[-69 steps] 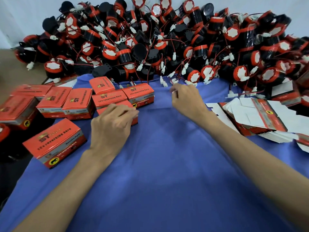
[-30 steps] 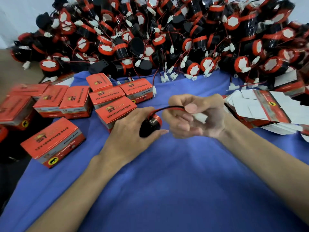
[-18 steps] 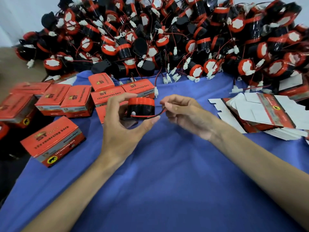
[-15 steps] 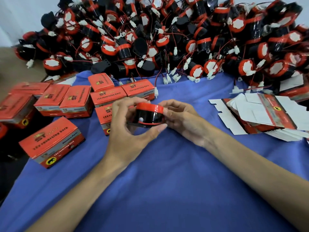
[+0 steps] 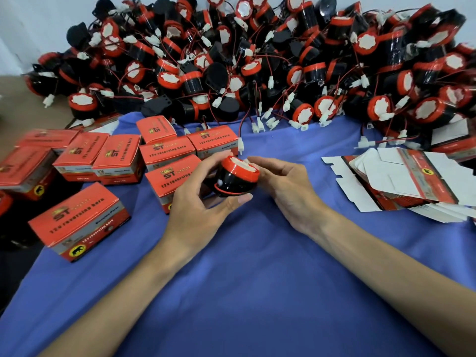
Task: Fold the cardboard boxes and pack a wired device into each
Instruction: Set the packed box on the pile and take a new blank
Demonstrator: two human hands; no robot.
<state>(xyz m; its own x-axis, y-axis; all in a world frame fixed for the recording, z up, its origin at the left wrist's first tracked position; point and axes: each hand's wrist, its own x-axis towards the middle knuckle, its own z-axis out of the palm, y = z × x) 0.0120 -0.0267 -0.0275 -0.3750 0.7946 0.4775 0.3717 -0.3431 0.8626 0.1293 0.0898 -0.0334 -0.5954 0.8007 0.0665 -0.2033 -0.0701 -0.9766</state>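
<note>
**Wired device in hand, box still to be folded**

Wired device (image 5: 235, 180) – black body, red cap, a red lead lying round its lower edge – sits just above the blue cloth (image 5: 244, 292), clamped between the curled fingers and thumb of the left hand (image 5: 203, 207). The right hand (image 5: 286, 186) meets it at the cap's far rim; whether its fingertips pinch the white plug there or only touch it, I cannot tell.

By my reading the step in hand is tidying the lead so that the device will fit a carton. No open carton lies within reach, so the next move likely calls for freeing one hand, taking a flat blank from the stack of unfolded cartons (image 5: 401, 181) to the right, and squaring it up.

Closed red boxes (image 5: 79, 220) stand in a cluster on the left of the bench. A deep heap of unpacked devices (image 5: 257, 60) – leads and white plugs tangled – runs along the far edge against a pale wall (image 5: 38, 27).
</note>
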